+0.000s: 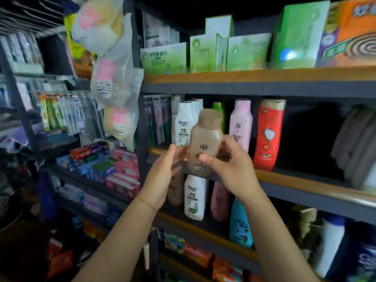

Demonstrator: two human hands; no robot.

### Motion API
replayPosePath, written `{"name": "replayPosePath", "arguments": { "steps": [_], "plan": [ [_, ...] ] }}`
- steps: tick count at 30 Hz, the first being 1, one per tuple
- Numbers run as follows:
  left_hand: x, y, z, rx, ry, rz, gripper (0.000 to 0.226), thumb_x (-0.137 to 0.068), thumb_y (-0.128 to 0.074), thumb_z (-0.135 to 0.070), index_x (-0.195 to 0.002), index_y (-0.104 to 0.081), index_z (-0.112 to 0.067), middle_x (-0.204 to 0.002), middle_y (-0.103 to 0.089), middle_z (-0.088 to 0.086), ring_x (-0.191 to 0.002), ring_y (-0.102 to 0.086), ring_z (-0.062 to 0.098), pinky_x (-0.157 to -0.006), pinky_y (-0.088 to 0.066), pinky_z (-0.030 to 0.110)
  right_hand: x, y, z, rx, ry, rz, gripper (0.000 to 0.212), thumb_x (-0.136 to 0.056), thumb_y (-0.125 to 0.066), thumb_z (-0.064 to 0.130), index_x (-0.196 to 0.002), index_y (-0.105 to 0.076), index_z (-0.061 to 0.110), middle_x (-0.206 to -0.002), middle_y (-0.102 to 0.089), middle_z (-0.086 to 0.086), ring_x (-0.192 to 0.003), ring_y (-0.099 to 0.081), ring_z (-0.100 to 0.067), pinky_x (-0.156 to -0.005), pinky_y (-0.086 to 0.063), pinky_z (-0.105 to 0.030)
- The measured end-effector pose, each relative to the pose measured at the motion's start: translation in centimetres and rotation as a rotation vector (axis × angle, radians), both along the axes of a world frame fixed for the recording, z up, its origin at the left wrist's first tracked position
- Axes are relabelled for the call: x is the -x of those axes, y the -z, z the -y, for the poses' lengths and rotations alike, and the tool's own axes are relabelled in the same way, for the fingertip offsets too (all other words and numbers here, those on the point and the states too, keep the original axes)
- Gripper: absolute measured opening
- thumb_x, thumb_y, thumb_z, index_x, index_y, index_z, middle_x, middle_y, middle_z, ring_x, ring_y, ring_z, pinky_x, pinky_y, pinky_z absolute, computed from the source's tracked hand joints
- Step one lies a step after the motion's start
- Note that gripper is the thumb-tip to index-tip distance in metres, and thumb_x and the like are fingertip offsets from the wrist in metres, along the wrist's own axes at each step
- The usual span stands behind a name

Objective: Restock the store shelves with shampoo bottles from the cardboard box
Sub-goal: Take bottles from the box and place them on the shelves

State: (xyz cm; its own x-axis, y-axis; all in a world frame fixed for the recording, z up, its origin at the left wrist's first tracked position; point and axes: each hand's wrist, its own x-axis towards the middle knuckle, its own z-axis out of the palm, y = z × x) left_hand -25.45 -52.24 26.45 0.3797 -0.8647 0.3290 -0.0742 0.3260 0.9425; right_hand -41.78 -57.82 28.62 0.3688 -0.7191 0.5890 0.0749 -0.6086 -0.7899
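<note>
a brown shampoo bottle (204,142) is held in front of the middle shelf (305,181) of a store rack, its long axis near upright, cap up and tipped slightly to the right, label facing the camera. the right hand (227,165) is clamped on its lower body, thumb across the front; the left hand (164,171) has its fingers against the bottle's left side, though how firmly it grips cannot be told. white (184,124), pink (241,124) and red (268,135) bottles stand on the shelf behind it.
</note>
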Motion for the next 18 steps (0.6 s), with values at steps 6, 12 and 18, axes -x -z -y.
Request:
{"name": "replayPosePath", "arguments": {
  "steps": [6, 12, 18],
  "plan": [
    [-0.6, 0.9, 4.1, 0.029, -0.135, 0.689, 0.037, -0.094, -0.056, -0.002, -0.122, -0.064, -0.025, -0.127, -0.054, -0.012, -0.118, -0.054, 0.005, -0.103, -0.042, 0.016, 0.8, -2.4, 2.5, 0.147, 0.26, 0.012, 0.034, -0.078, -0.079, 0.016, -0.107, -0.063, 0.023, -0.099, -0.067, 0.01, -0.091, -0.063, -0.009, -0.078, -0.052, -0.026],
    [1.2, 0.8, 5.3, 0.063, -0.126, 0.735, 0.042, -0.096, -0.057, -0.011, -0.136, -0.057, -0.024, -0.13, -0.055, -0.009, -0.124, -0.049, 0.01, -0.106, -0.04, 0.027, 2.4, -2.5, 3.6, 0.188, 0.372, -0.02, 0.034, -0.079, -0.08, 0.017, -0.107, -0.064, 0.026, -0.092, -0.067, 0.013, -0.081, -0.059, 0.001, -0.066, -0.045, -0.009],
    [4.0, -1.7, 6.9, -0.025, 0.014, 0.542, 0.05, -0.1, -0.054, -0.023, -0.148, -0.04, -0.027, -0.126, -0.057, -0.006, -0.115, -0.056, 0.01, -0.098, -0.042, 0.026, 3.1, -2.1, 5.7, 0.152, 0.452, -0.165, 0.038, -0.078, -0.081, 0.021, -0.112, -0.065, 0.017, -0.093, -0.068, 0.009, -0.079, -0.061, 0.002, -0.065, -0.047, -0.007]
  ]
}}
